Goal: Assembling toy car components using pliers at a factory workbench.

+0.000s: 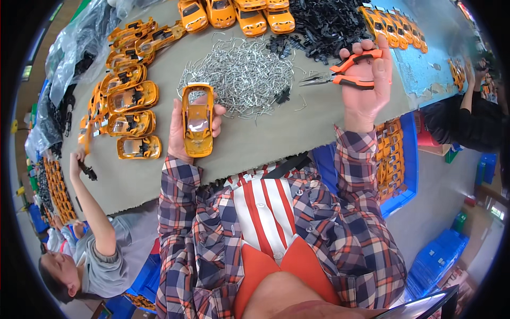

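My left hand (pixel 176 133) grips a yellow toy car body shell (pixel 198 144) with clear windows, its fingers wrapped along both sides. My right hand (pixel 365 103) is raised, palm up, with needle-nose pliers (pixel 355 82) lying across it; the fingers curl over the orange and black handles, which stand apart. The jaws point left toward a heap of small bent silver wire pieces (pixel 239 72) on the table. Near my left hand, a column of yellow car shells (pixel 134 97), several with black parts inside, curves along the table.
A pile of black plastic parts (pixel 332 24) lies at the back, beside finished-looking yellow cars (pixel 251 21). More cars (pixel 393 29) stand back right. A blue crate (pixel 406 194) of yellow parts sits at the table's right edge. A co-worker's arm (pixel 98 212) reaches in from the left.
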The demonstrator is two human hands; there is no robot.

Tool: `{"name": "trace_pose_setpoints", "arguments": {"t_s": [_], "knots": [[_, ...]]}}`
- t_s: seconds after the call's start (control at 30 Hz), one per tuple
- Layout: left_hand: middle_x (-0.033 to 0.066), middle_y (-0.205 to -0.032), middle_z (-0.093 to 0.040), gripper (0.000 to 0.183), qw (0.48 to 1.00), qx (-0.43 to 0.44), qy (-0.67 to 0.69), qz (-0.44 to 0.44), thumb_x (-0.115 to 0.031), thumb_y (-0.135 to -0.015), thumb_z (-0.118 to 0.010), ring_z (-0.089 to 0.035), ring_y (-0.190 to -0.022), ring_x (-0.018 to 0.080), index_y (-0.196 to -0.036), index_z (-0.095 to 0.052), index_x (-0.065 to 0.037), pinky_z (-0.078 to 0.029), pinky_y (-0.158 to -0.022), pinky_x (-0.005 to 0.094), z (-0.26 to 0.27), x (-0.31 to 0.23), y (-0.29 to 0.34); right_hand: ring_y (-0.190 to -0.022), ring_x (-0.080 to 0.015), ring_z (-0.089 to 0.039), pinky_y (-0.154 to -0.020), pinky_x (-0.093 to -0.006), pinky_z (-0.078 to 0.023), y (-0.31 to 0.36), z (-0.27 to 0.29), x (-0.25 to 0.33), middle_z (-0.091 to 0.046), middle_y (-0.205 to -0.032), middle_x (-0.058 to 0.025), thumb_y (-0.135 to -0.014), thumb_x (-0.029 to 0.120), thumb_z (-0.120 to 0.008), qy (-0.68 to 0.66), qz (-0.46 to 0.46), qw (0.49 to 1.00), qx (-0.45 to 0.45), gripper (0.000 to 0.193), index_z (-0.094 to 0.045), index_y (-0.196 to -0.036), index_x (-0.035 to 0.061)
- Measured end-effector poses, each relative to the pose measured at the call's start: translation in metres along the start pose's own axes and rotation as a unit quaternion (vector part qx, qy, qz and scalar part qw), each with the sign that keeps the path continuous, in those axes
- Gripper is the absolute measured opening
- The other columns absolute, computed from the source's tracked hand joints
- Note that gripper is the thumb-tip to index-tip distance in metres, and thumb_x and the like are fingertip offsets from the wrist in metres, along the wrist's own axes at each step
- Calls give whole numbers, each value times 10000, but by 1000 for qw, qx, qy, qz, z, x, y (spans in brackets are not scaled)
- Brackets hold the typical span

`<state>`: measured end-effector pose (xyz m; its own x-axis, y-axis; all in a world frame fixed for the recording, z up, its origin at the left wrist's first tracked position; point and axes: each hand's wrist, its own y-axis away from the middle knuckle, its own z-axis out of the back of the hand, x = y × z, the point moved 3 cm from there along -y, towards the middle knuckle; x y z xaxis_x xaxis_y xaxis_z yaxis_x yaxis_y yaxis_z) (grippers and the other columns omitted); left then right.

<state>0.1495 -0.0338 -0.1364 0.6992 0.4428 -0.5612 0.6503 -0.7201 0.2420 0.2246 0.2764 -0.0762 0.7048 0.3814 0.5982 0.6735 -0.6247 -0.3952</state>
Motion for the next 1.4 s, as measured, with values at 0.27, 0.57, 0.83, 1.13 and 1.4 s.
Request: {"name": "trace_pose_setpoints", "arguments": {"t_s": [0.27, 0.57, 0.83, 1.13, 1.4], "knots": [[157, -963, -590, 729, 999, 30, -11, 0, -607, -888, -354, -520, -661, 175, -1259, -403, 18, -444, -554, 284, 2, 4, -1, -942, -213, -466, -814, -384, -431, -4, -57, -20, -488, -1115, -143, -842, 121, -471, 58, -69, 959, 270, 524, -348, -1324, -43], [142, -963, -587, 758, 999, 14, -49, -9, -651, -865, -352, -529, -670, 172, -1268, -416, -12, -452, -565, 283, 1, 6, -2, -848, -177, -546, -739, -287, -460, -15, -80, -38, -542, -1029, -114, -819, 174, -611, 73, -244, 926, 280, 546, -416, -1287, -30], [137, -979, -580, 766, 999, 14, -49, -7, -678, -849, -347, -540, -690, 176, -1241, -443, -28, -467, -579, 294, -4, 11, -3, -892, -189, -489, -764, -353, -454, -19, -54, -10, -511, -1066, -142, -871, 92, -469, 162, -94, 954, 235, 444, -401, -1282, -60], [152, -1022, -578, 730, 999, 1, 1, -33, -652, -855, -374, -602, -840, 243, -1226, -454, -28, -533, -748, 381, 1, 12, -7, -727, -128, -517, -626, -274, -470, -11, 3, 11, -556, -924, -108, -847, 2, -542, 212, 13, 977, -37, 378, -430, -1203, -58], [175, -1044, -580, 753, 994, 100, 42, 7, -651, -866, -336, -597, -939, 282, -1242, -434, -7, -499, -832, 479, 18, 19, -13, -729, -128, -504, -603, -279, -457, -1, 2, 8, -524, -884, -76, -829, -37, -542, 256, 15, 965, -53, 391, -428, -1202, -53]]}}
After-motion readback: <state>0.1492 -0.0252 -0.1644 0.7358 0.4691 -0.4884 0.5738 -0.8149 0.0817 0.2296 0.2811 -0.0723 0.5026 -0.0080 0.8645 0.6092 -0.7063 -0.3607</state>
